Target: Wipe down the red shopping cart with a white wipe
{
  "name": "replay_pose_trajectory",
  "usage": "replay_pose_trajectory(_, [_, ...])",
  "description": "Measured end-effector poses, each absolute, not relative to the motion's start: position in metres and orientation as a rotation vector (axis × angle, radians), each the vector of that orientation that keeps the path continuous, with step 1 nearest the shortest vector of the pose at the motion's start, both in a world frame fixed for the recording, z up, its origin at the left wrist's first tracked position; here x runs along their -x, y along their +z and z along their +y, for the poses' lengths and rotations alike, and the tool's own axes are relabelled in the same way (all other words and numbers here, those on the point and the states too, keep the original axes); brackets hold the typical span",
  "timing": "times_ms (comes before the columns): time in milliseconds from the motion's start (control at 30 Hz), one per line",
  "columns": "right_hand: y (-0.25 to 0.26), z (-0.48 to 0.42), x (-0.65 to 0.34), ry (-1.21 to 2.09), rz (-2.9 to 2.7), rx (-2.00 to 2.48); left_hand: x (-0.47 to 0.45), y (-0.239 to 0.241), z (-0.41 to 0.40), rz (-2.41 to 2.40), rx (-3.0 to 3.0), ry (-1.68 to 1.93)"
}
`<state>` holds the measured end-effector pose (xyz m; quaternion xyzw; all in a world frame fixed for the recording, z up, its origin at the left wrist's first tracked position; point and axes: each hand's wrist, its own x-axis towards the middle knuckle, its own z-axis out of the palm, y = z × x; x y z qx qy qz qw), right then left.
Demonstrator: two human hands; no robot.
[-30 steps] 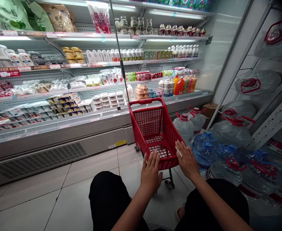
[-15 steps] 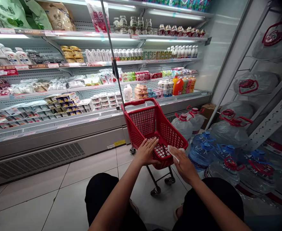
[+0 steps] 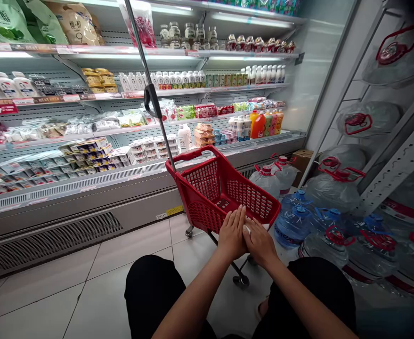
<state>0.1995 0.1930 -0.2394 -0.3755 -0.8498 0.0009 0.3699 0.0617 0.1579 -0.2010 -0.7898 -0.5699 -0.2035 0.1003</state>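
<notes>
A small red plastic shopping cart [image 3: 207,214] stands in front of me on a wheeled metal frame, its near end towards my knees. My left hand [image 3: 232,233] lies on the near rim, fingers stretched out and close together. Right beside it, my right hand [image 3: 261,244] presses a folded white cloth or tissue [image 3: 263,227] on the same rim. Most of the white piece is hidden under the fingers. A thin pole with a black clip [image 3: 152,100] rises from the cart's far left corner. The basket holds no goods that I can see.
A lit refrigerated display [image 3: 150,188] with dairy cups, bottles and bags runs along the front. Large water bottles [image 3: 293,226] crowd the floor at right, beside a metal rack [image 3: 397,165] with more bottles. Pale tiles [image 3: 122,282] cover the floor.
The cart has turned a little, its far end and pole swinging left. My left hand has slid right along the rim, up against my right hand, which still has the white piece.
</notes>
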Motion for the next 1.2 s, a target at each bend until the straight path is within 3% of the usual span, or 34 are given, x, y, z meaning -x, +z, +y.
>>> replay_pose_trajectory(367, [-0.251, 0.23, -0.281, -0.064, -2.107, 1.169, 0.031, -0.166, 0.173, -1.743, 2.19, -0.458])
replay_pose_trajectory(733, [-0.223, 0.223, -0.175, -0.225, -2.204, 1.031, -0.024, -0.176, 0.165, -1.603, 2.22, -0.466])
replay_pose_trajectory(1033, [-0.239, 0.255, -0.247, -0.128, -2.144, 1.138, 0.038, -0.121, 0.148, -1.725, 1.984, -0.402])
replay_pose_trajectory(1200, [-0.232, 0.261, -0.21, 0.015, -2.058, 1.104, 0.017, -0.126, 0.149, -1.812, 1.97, -0.471])
